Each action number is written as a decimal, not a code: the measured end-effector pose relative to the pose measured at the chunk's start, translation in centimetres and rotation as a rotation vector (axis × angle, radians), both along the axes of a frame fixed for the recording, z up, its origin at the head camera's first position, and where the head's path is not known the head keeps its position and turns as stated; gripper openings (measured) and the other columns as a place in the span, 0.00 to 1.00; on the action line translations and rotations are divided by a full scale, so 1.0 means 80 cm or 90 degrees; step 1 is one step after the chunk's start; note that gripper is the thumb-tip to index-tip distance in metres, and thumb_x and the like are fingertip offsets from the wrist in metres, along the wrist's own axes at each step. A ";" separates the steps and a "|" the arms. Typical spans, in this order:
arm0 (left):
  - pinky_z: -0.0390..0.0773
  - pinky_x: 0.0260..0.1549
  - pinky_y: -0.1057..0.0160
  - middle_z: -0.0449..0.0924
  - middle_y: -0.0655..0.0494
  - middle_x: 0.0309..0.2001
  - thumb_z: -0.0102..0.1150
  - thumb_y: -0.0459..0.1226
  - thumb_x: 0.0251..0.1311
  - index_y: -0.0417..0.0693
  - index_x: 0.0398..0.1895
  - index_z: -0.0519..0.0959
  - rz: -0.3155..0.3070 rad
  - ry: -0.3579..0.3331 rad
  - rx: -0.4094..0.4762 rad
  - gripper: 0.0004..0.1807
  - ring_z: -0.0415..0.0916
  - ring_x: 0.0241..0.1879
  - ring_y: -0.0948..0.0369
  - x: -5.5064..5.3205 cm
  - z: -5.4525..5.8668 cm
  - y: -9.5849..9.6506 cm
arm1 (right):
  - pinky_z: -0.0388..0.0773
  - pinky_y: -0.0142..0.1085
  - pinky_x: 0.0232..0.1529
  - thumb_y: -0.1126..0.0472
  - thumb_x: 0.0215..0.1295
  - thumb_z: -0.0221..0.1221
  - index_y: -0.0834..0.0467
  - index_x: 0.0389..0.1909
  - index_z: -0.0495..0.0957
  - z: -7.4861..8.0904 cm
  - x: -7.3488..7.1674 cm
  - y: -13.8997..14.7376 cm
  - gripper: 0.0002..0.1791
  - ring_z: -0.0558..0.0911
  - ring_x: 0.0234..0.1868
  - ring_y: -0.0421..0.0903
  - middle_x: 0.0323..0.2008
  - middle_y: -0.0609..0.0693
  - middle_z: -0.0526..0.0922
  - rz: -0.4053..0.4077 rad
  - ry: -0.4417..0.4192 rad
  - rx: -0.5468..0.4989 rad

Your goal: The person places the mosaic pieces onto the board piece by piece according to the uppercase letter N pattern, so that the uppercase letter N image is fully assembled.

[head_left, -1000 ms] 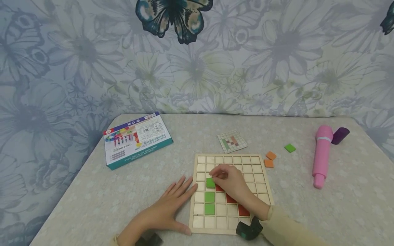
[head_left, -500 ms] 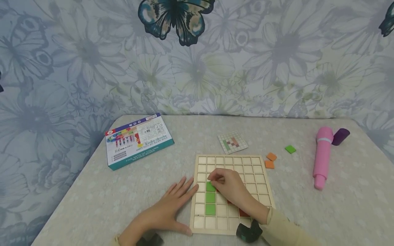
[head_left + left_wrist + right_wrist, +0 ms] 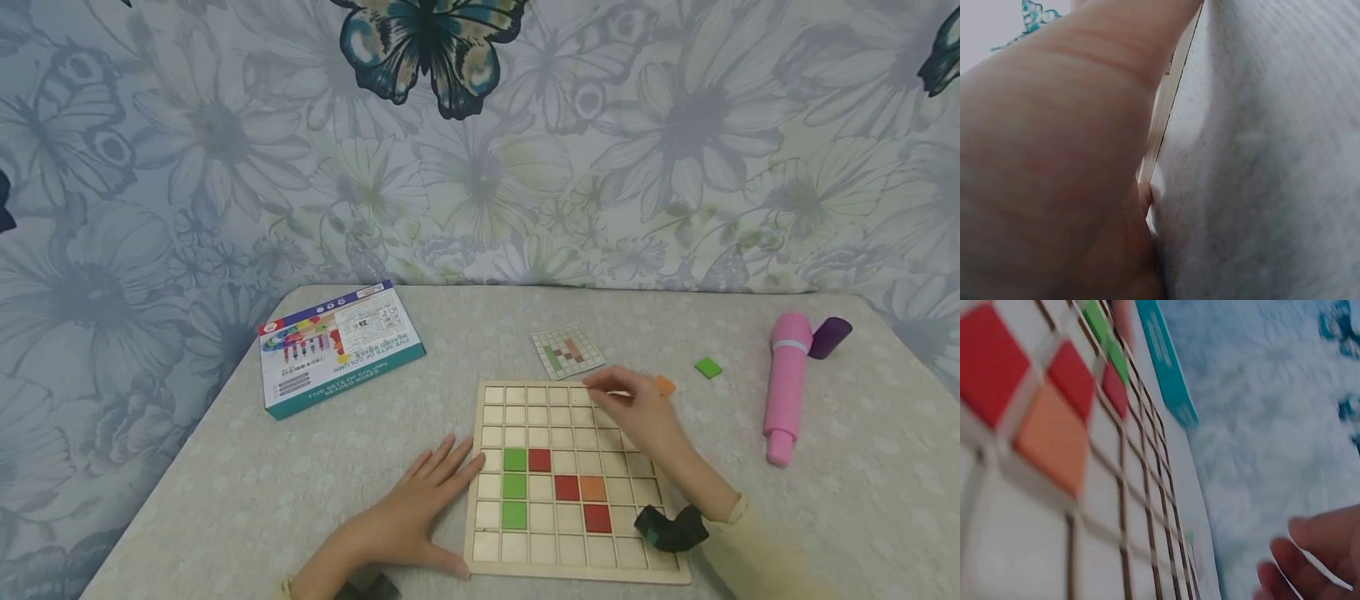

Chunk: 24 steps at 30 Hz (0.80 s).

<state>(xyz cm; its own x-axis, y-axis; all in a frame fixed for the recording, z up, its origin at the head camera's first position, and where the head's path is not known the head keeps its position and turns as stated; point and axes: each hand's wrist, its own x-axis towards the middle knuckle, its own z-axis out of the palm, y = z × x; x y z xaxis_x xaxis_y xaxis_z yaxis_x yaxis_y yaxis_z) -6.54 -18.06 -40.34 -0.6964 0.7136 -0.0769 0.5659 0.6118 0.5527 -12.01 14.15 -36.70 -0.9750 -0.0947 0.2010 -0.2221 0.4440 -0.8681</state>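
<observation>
A square wooden grid board (image 3: 495, 546) lies on the table. In its cells sit three green tiles (image 3: 513, 486) in a column, three red tiles (image 3: 567, 487) on a diagonal and one orange tile (image 3: 592, 488). My left hand (image 3: 408, 517) rests flat with fingers spread, fingertips and thumb at the board's left edge. Over the top right of the board hovers my right hand (image 3: 637, 412), fingers loosely bent and nothing between them. A loose orange tile (image 3: 665, 386) shows just beyond it; the second loose orange one is hidden. The right wrist view shows the fingers (image 3: 1310, 550) apart from the board.
A small pattern card (image 3: 567, 351) lies behind the board. Another green tile (image 3: 708, 367) is farther right. A pink rod-shaped thing (image 3: 786, 392) with a purple piece (image 3: 829, 337) lies at the right. At the back left is a flat printed box (image 3: 341, 346).
The top green tile has gone from tilted to seated in its cell. My right hand has let go of it and moved right and away toward the loose orange tiles. The left hand has stayed.
</observation>
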 end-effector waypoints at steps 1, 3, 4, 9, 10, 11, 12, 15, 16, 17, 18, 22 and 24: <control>0.35 0.64 0.45 0.32 0.55 0.74 0.63 0.67 0.38 0.57 0.75 0.43 -0.001 0.000 0.001 0.63 0.25 0.70 0.52 0.000 0.000 0.000 | 0.70 0.47 0.53 0.67 0.64 0.58 0.65 0.47 0.78 0.000 -0.004 0.013 0.12 0.74 0.53 0.56 0.49 0.60 0.77 -0.036 0.004 0.002; 0.35 0.64 0.45 0.32 0.55 0.74 0.63 0.67 0.38 0.56 0.75 0.43 0.000 -0.003 0.004 0.63 0.25 0.70 0.53 0.000 0.001 -0.001 | 0.62 0.54 0.57 0.66 0.64 0.57 0.65 0.54 0.73 -0.003 -0.011 0.038 0.17 0.66 0.60 0.60 0.57 0.63 0.70 -0.124 0.003 0.012; 0.35 0.64 0.45 0.33 0.55 0.74 0.63 0.67 0.38 0.56 0.75 0.43 0.001 -0.006 0.005 0.63 0.25 0.70 0.53 0.000 0.001 -0.001 | 0.58 0.56 0.58 0.65 0.64 0.57 0.65 0.57 0.71 -0.006 -0.015 0.049 0.20 0.62 0.62 0.62 0.60 0.64 0.66 -0.168 0.003 0.022; 0.34 0.64 0.46 0.32 0.57 0.74 0.63 0.68 0.37 0.59 0.75 0.43 0.009 -0.020 0.004 0.63 0.25 0.70 0.55 0.000 0.000 0.000 | 0.52 0.55 0.61 0.67 0.64 0.52 0.68 0.66 0.58 -0.024 -0.030 0.088 0.30 0.55 0.65 0.63 0.64 0.69 0.55 -0.298 -0.047 0.023; 0.34 0.64 0.46 0.32 0.57 0.74 0.63 0.68 0.37 0.59 0.75 0.43 0.011 -0.021 0.001 0.63 0.25 0.70 0.55 0.000 0.001 0.001 | 0.56 0.53 0.59 0.67 0.64 0.51 0.68 0.67 0.56 -0.027 -0.033 0.094 0.31 0.57 0.62 0.62 0.64 0.70 0.56 -0.312 -0.063 0.024; 0.34 0.64 0.47 0.32 0.57 0.74 0.63 0.68 0.37 0.59 0.75 0.43 0.012 -0.023 0.000 0.63 0.24 0.70 0.55 0.000 0.001 0.002 | 0.58 0.53 0.57 0.67 0.64 0.50 0.68 0.68 0.54 -0.029 -0.036 0.099 0.32 0.59 0.60 0.61 0.63 0.70 0.56 -0.318 -0.078 0.023; 0.34 0.64 0.46 0.32 0.57 0.74 0.63 0.68 0.37 0.59 0.75 0.43 0.012 -0.023 -0.001 0.63 0.24 0.70 0.55 0.000 0.002 0.002 | 0.60 0.51 0.55 0.68 0.64 0.49 0.67 0.68 0.53 -0.030 -0.038 0.103 0.32 0.61 0.57 0.60 0.63 0.71 0.57 -0.325 -0.089 0.021; 0.34 0.64 0.46 0.32 0.56 0.74 0.63 0.68 0.37 0.58 0.75 0.43 0.013 -0.023 0.001 0.63 0.25 0.70 0.54 0.000 0.003 0.002 | 0.62 0.50 0.50 0.68 0.63 0.48 0.64 0.69 0.54 -0.032 -0.042 0.110 0.33 0.63 0.52 0.58 0.63 0.69 0.59 -0.335 -0.119 0.021; 0.34 0.64 0.46 0.32 0.56 0.74 0.63 0.68 0.37 0.58 0.75 0.43 0.014 -0.024 0.001 0.63 0.25 0.70 0.54 0.000 0.003 0.002 | 0.62 0.50 0.50 0.68 0.62 0.48 0.64 0.69 0.55 -0.033 -0.043 0.112 0.32 0.64 0.52 0.59 0.63 0.69 0.60 -0.337 -0.118 0.029; 0.34 0.64 0.45 0.32 0.56 0.74 0.64 0.68 0.37 0.58 0.75 0.43 0.014 -0.022 0.002 0.63 0.25 0.70 0.54 0.000 0.003 0.001 | 0.62 0.51 0.52 0.68 0.62 0.49 0.65 0.68 0.56 -0.035 -0.044 0.112 0.32 0.64 0.53 0.59 0.63 0.69 0.60 -0.337 -0.112 0.036; 0.34 0.63 0.45 0.32 0.55 0.74 0.64 0.67 0.37 0.58 0.75 0.43 0.013 -0.019 0.003 0.63 0.25 0.70 0.53 0.000 0.004 0.001 | 0.62 0.51 0.52 0.69 0.61 0.50 0.65 0.67 0.58 -0.037 -0.045 0.112 0.31 0.64 0.54 0.60 0.62 0.69 0.61 -0.341 -0.102 0.044; 0.34 0.64 0.45 0.32 0.55 0.74 0.63 0.68 0.38 0.58 0.75 0.42 0.008 -0.011 0.001 0.63 0.25 0.70 0.53 -0.001 0.003 0.002 | 0.62 0.53 0.51 0.73 0.57 0.53 0.70 0.61 0.66 -0.045 -0.048 0.112 0.27 0.67 0.51 0.62 0.53 0.70 0.68 -0.348 -0.041 0.090; 0.34 0.64 0.46 0.31 0.55 0.74 0.63 0.68 0.38 0.58 0.75 0.42 0.005 -0.009 -0.001 0.63 0.25 0.70 0.53 -0.001 0.003 0.002 | 0.62 0.54 0.50 0.74 0.56 0.54 0.71 0.59 0.67 -0.046 -0.048 0.111 0.26 0.68 0.50 0.63 0.51 0.71 0.70 -0.347 -0.021 0.105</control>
<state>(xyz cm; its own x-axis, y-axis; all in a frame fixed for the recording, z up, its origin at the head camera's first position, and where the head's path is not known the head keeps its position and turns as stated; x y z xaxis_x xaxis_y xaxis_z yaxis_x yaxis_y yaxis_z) -6.64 -17.90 -40.10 -0.7007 0.7080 -0.0879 0.5530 0.6168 0.5602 -15.86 23.00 -40.40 -0.8974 0.3962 0.1943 0.1035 0.6170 -0.7802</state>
